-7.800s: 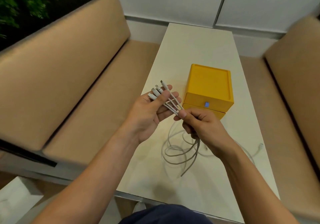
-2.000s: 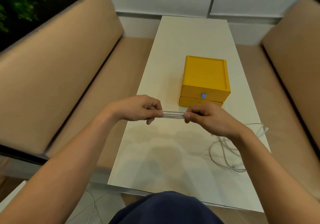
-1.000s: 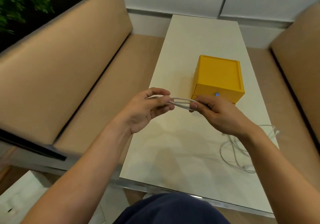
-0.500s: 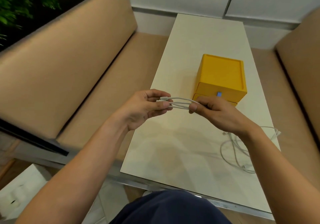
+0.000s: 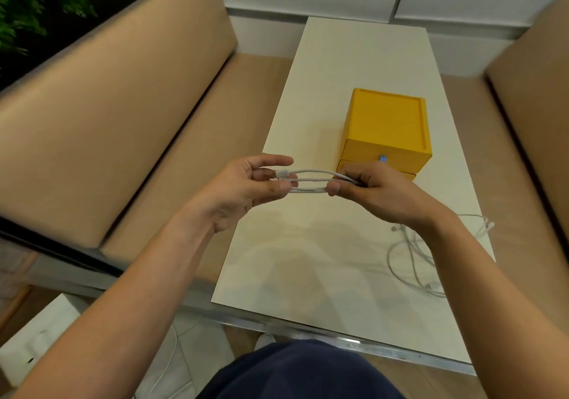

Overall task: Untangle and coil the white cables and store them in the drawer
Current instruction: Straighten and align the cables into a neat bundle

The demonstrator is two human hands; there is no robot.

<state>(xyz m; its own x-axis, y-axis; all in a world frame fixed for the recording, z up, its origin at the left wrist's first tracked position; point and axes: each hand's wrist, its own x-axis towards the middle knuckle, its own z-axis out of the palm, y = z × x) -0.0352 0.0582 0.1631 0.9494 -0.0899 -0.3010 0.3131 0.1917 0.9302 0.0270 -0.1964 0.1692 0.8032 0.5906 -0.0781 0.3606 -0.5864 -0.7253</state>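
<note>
One cable [image 5: 311, 180] spans hand [image 5: 243, 189] to hand [image 5: 378, 195]

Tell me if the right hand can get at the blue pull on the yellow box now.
Likely yes for reach: the right hand sits just before the blue pull on the yellow box, nothing between. But it pinches the folded cable with the left hand, so it must let go first.

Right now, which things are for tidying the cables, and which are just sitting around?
For the job: folded white cable held by the left hand and right hand; loose white cables on the table; yellow drawer box.
Just lying about: tan bench; green plant.
</note>
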